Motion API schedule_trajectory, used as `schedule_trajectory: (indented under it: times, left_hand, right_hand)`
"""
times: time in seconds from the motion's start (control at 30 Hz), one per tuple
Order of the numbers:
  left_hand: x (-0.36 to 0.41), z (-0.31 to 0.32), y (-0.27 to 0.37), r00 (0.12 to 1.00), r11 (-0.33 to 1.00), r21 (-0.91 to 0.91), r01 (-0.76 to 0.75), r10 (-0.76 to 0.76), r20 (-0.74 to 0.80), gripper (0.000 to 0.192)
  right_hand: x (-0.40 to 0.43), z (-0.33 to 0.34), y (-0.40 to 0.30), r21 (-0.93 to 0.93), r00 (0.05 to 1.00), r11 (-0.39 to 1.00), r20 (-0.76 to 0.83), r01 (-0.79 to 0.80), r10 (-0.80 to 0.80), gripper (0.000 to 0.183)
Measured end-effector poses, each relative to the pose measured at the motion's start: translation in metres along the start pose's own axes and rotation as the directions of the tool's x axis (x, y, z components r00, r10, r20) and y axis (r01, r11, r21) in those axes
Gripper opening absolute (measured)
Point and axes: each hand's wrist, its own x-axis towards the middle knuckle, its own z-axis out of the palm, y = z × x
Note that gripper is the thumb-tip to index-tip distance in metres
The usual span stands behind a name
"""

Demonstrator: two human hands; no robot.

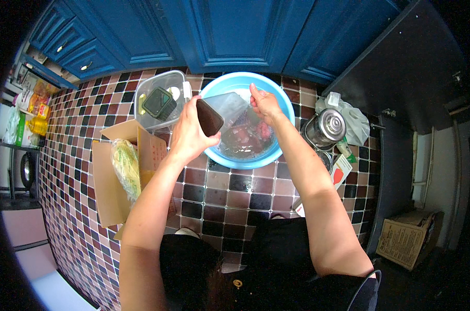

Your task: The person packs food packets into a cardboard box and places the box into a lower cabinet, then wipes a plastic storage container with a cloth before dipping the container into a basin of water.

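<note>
My left hand (pixel 190 134) grips a clear plastic container (pixel 230 108) by its dark brown bottom end. The container is tilted, its far part over the water in a light blue plastic basin (pixel 241 165). Above the basin's right side is my right hand (pixel 264 103), fingers curled and thumb raised beside the container's far end. Whether those fingers hold anything is hidden. Under the water's surface shows something pinkish red (pixel 263 130), perhaps a cloth. The basin stands on the tiled floor in front of me.
Left of the basin is a clear plastic tub (pixel 141 120) with a dark green container (pixel 159 103) inside. Nearer stands an open cardboard box (pixel 110 186) holding a plastic-wrapped item (pixel 126 163). At right are a lidded steel pot (pixel 325 128) and plastic bags (pixel 357 124). Blue cabinets (pixel 239 31) border the far side.
</note>
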Motion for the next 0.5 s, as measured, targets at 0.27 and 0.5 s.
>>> schedule_trajectory:
  times: [0.27,0.5]
  left_hand:
    - [-0.017,-0.007,-0.016,0.986,0.987,0.045,-0.151,0.147,0.083,0.098]
    - [-0.018,-0.005,-0.018,0.977,0.978,0.064,-0.199,0.193,0.092,0.097]
  right_hand:
    - [-0.002,0.016,0.005,-0.280,0.984,0.949,-0.053,0.147,-0.168,0.054]
    - [-0.002,0.020,0.008,-0.410,0.949,0.879,-0.083,0.245,-0.303,0.046]
